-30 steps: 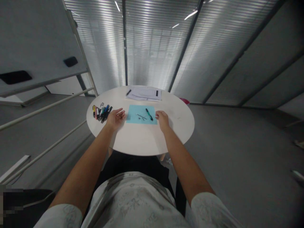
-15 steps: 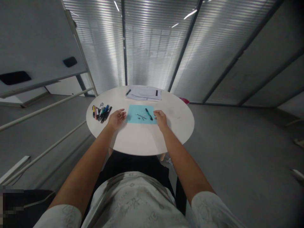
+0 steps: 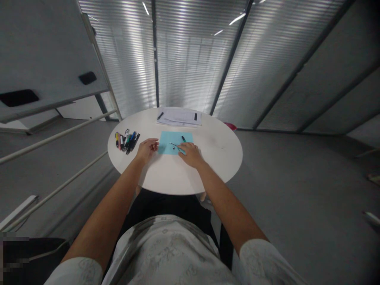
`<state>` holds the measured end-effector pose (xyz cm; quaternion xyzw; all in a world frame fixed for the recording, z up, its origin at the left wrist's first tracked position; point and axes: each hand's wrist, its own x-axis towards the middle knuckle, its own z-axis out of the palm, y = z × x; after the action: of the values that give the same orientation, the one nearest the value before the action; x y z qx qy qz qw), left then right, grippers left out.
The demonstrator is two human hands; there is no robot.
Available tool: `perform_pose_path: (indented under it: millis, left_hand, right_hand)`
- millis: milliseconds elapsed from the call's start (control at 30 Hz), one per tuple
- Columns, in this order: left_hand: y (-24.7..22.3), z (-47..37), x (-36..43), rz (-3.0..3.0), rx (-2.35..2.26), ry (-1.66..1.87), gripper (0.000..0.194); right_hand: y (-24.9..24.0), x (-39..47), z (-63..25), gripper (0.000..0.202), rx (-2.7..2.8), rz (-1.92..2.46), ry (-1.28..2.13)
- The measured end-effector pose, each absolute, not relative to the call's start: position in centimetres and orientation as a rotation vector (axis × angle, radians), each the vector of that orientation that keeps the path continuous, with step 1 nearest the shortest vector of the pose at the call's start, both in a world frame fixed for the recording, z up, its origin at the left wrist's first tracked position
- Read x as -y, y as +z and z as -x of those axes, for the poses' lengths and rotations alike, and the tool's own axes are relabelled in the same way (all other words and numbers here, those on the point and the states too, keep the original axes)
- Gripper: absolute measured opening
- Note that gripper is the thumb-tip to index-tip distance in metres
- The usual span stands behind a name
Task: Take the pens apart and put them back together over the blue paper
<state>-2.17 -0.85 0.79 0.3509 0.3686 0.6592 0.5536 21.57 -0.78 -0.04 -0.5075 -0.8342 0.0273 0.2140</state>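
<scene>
Head view: a round white table (image 3: 166, 174) before grey slatted blinds (image 3: 130, 71), a rectangular light-blue sheet (image 3: 164, 138) on it.
Over the sheet's right side, the right hand (image 3: 190, 153) arches half open, partly covering a green-and-black pen (image 3: 183, 139) and thin dark rod (image 3: 173, 145); its grip I cannot tell. By the sheet's left edge, the left hand (image 3: 147, 149) curls loosely, contents unclear. Mixed coloured pens (image 3: 127, 141) lie farther left; white papers (image 3: 181, 116) beyond.
</scene>
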Motion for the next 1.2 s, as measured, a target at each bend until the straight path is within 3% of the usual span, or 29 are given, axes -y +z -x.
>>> perform_pose_path:
  millis: [300, 1200]
  left_hand:
    - [0.5, 2.4, 0.7, -0.858, -0.875, 1.539, 0.016]
    - [0.6, 2.3, 0.9, -0.881, -0.857, 1.538, 0.013]
  right_hand:
    - [0.4, 1.0, -21.6, 0.035, 2.137, 1.746, -0.034]
    - [-0.5, -0.4, -22.2, 0.030, 1.973, 1.805, 0.043]
